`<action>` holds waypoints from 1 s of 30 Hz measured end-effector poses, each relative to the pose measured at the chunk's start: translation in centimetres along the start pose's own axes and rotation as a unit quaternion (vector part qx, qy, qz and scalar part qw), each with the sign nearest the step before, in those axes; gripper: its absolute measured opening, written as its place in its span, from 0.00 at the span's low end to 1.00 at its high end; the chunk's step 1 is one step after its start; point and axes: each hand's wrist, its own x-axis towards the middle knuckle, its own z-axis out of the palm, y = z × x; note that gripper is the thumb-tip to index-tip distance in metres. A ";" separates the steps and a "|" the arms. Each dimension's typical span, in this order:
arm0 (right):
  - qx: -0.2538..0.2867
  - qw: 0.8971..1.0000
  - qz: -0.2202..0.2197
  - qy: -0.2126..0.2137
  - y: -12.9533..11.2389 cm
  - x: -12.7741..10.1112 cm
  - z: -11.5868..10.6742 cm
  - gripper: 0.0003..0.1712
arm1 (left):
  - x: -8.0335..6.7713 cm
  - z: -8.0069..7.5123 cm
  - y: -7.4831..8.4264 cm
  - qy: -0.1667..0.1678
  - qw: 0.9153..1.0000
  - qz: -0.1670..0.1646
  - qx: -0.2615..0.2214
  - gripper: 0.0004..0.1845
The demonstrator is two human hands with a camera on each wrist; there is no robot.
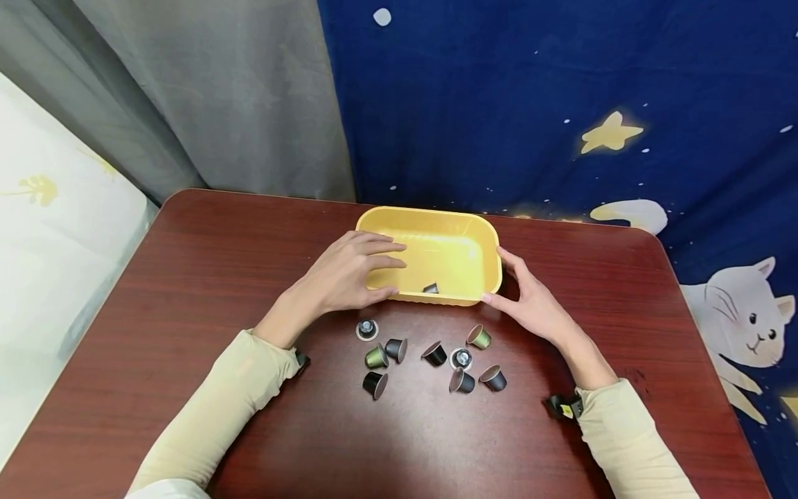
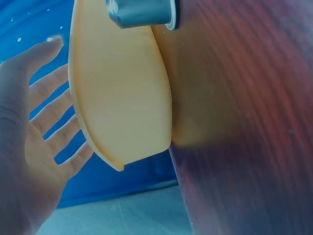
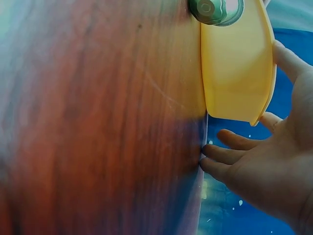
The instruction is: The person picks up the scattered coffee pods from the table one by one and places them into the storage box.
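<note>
I saw a dark red wooden table (image 1: 187, 291) filling most of the head view, with a grey curtain (image 1: 206, 97) and a blue starry cloth (image 1: 561, 90) hanging behind it. On the far middle of the table sat a yellow plastic tray (image 1: 458, 229), and inside it, near the front wall, lay a single capsule (image 1: 430, 288).

My left hand (image 1: 349, 274) lay over the tray's left end, fingers straight and a little spread, reaching across the rim into the tray. In the left wrist view those fingers (image 2: 54, 115) stood apart from the tray's outer wall (image 2: 122, 98), so I could not tell how firmly they touched. My right hand (image 1: 530, 301) was flat beside the tray's right end, fingers straight, thumb tip at the front right corner.

Just in front of the tray, between my wrists, a loose cluster of coffee capsules (image 1: 436, 353) lay scattered on the wood, most tipped on their sides, dark ones mixed with two green ones (image 1: 479, 337).
</note>
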 end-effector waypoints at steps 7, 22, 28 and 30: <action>-0.007 1.000 -0.013 -0.006 0.0 0.0 0.0 0.53 | -0.7 -0.3 0.4 -0.001 1.000 -0.006 -0.009 0.21; -0.008 1.000 -0.002 -0.008 0.0 -0.2 0.1 0.53 | -2.6 -0.3 0.9 0.017 1.000 0.006 -0.012 0.24; -0.010 1.000 0.000 -0.010 0.0 -0.3 0.1 0.53 | -3.3 0.0 0.8 0.033 0.999 0.019 -0.019 0.22; -0.009 1.000 0.000 -0.009 0.0 -0.2 0.0 0.53 | -3.4 0.0 0.8 0.035 0.999 0.024 -0.017 0.23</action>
